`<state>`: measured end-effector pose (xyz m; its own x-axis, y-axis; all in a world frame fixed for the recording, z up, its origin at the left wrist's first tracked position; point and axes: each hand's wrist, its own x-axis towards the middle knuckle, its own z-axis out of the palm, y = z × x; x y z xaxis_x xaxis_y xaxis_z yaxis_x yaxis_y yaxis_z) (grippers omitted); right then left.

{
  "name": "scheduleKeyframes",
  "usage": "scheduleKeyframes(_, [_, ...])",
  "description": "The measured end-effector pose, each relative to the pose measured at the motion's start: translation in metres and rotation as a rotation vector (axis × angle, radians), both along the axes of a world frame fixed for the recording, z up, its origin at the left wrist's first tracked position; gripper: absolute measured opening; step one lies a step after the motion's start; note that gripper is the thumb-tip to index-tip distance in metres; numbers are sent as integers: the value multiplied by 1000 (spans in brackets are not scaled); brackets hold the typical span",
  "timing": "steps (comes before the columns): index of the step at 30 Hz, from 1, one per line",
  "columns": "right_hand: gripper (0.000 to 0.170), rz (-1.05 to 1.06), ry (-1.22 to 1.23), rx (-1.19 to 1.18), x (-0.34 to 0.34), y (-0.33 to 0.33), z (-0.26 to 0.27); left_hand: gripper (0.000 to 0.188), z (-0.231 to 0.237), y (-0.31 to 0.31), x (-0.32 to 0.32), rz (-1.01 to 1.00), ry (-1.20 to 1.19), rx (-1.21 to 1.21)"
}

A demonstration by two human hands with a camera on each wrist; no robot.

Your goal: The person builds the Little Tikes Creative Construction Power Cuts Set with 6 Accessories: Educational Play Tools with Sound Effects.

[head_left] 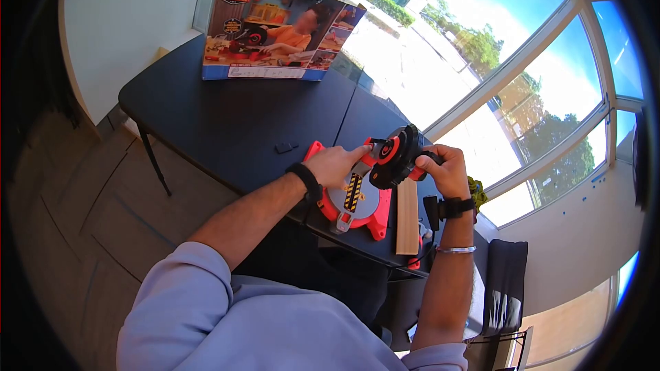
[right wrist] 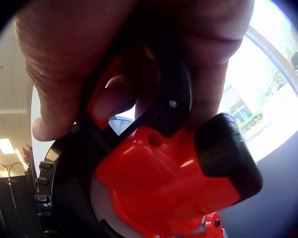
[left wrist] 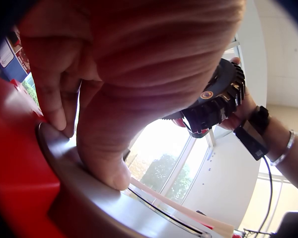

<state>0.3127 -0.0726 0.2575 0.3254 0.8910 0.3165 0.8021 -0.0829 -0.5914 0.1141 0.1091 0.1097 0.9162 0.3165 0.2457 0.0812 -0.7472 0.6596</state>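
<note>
My right hand curls round the black handle of a toy miter saw's head, which has a black toothed-looking blade guard and a red motor housing. The saw head is raised over its red base. That base carries a round grey turntable with a yellow-and-black striped strip. At the rear of the turntable is my left hand, its index finger reaching toward the saw's pivot. In the left wrist view its thumb presses on grey plastic, with other fingertips at the edge.
A printed toy box stands at the back of the dark table. A small black piece lies left of the base. To the right are a light wooden-looking board and red parts near the edge. Large windows rise behind.
</note>
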Motion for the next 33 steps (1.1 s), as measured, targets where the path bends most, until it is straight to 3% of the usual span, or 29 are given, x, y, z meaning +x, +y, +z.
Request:
scheduleKeyframes(5, [54, -19, 5, -18, 2, 1, -2, 113, -13, 5, 5, -8, 1, -5])
scheduleKeyframes(7, [54, -26, 4, -29, 2, 1, -2, 112, -17, 5, 3, 22, -285, 203])
scheduleKeyframes(10, [54, -45, -26, -52, 2, 0, -3, 108, 7, -2, -8, 31, -82, 67])
scheduleKeyframes(16, [54, -30, -21, -28, 2, -1, -8, 102, -6, 0, 4, 18, -193, 131])
scheduleKeyframes(33, [51, -20, 0, -44, -4, -5, -12, 105, -1, 7, 9, 39, -109, 255])
